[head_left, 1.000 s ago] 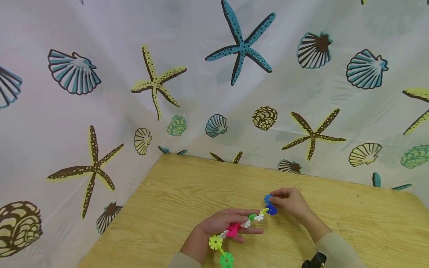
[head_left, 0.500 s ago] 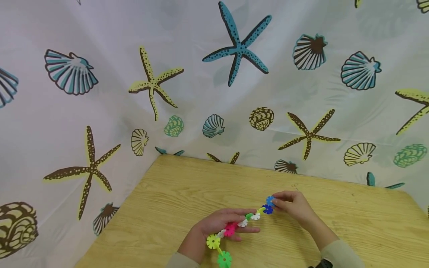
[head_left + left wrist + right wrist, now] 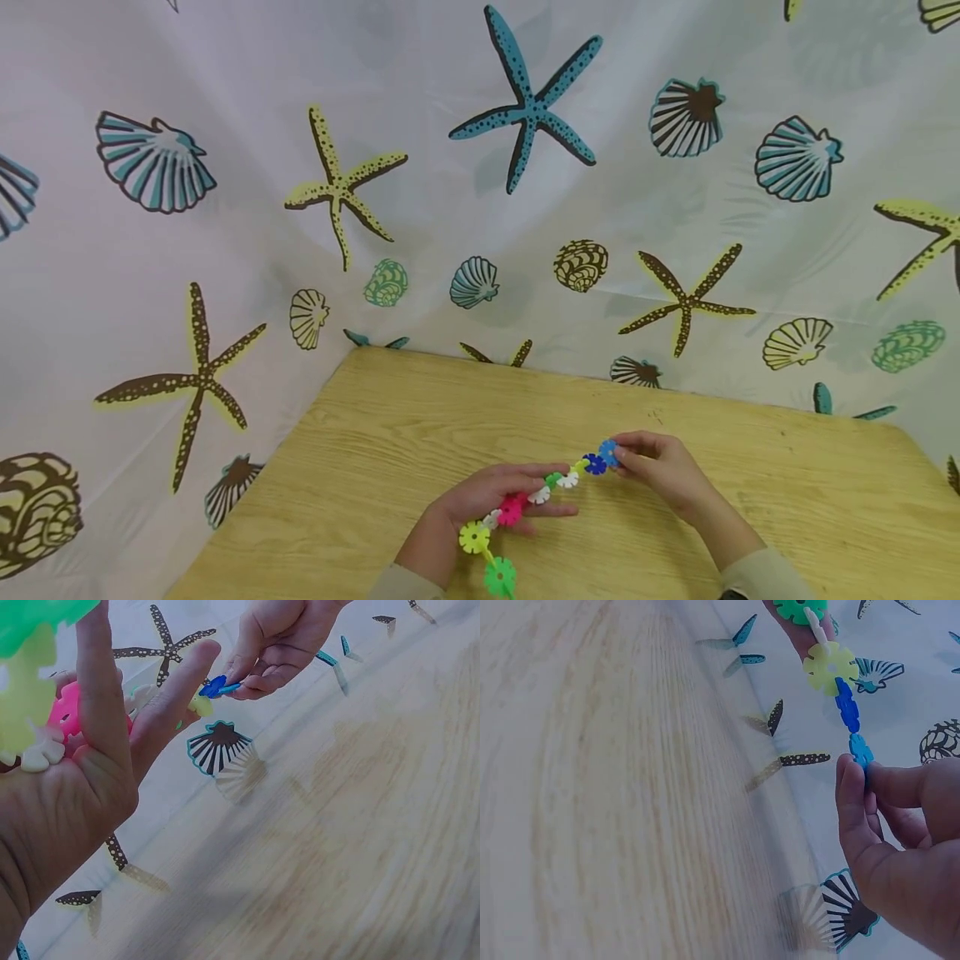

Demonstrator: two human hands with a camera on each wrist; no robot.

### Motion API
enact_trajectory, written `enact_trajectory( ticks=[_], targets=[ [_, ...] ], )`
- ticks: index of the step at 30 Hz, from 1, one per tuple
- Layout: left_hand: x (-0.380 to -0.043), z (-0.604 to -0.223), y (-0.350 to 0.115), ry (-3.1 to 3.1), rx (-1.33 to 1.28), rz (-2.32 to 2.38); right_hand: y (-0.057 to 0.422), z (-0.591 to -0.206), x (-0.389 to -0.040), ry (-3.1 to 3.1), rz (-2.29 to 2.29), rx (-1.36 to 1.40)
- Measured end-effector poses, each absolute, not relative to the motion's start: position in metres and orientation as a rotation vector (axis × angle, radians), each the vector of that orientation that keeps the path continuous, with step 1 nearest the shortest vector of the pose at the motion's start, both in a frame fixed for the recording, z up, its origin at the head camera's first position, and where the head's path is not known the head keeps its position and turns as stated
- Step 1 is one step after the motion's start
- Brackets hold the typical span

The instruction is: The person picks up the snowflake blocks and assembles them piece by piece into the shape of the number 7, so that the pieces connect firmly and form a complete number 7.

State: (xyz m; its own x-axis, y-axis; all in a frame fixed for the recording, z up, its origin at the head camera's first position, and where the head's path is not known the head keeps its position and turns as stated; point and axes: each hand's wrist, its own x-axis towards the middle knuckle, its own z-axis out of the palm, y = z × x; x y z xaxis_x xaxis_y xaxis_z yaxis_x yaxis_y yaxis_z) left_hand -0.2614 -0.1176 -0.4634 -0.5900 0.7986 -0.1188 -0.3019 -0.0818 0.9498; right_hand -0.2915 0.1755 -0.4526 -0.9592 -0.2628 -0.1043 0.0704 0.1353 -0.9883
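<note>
A chain of slotted plastic snowflake discs [image 3: 511, 509] runs diagonally across my left hand [image 3: 487, 492], in pink, white, green, yellow and blue. The fingers of that hand are extended, and the chain passes among them; part of it is hidden behind them in the left wrist view. A yellow disc [image 3: 474, 537] and a green disc [image 3: 499, 576] hang by the left wrist. At the far end, my right hand [image 3: 663, 468] pinches a light blue disc [image 3: 860, 751] between thumb and fingers. It lines up edge to edge with the dark blue disc [image 3: 847, 705].
The hands are over a wood-grain table [image 3: 420, 408]. Behind and to the left hangs a white curtain [image 3: 420, 108] printed with starfish and shells, meeting the table's back and left edges.
The light blue disc has swung from above the dark blue disc to beside it on the right, straightening that end of the chain. My left hand keeps its pose; the head view has shifted slightly.
</note>
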Motion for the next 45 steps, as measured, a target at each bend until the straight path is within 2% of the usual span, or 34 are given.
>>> enact_trajectory(
  ticks=[16,34,45],
  targets=[
    [-0.263,-0.465,-0.117,1.364,0.667,1.821,0.182,-0.451,-0.284,2.062,-1.958,-0.239],
    [-0.264,-0.465,-0.119,1.507,0.629,1.802,0.18,-0.446,-0.283,2.105,-1.93,-0.253],
    [-0.263,-0.462,-0.118,1.599,0.537,1.776,0.182,-0.447,-0.279,2.147,-1.871,-0.455]
  ],
)
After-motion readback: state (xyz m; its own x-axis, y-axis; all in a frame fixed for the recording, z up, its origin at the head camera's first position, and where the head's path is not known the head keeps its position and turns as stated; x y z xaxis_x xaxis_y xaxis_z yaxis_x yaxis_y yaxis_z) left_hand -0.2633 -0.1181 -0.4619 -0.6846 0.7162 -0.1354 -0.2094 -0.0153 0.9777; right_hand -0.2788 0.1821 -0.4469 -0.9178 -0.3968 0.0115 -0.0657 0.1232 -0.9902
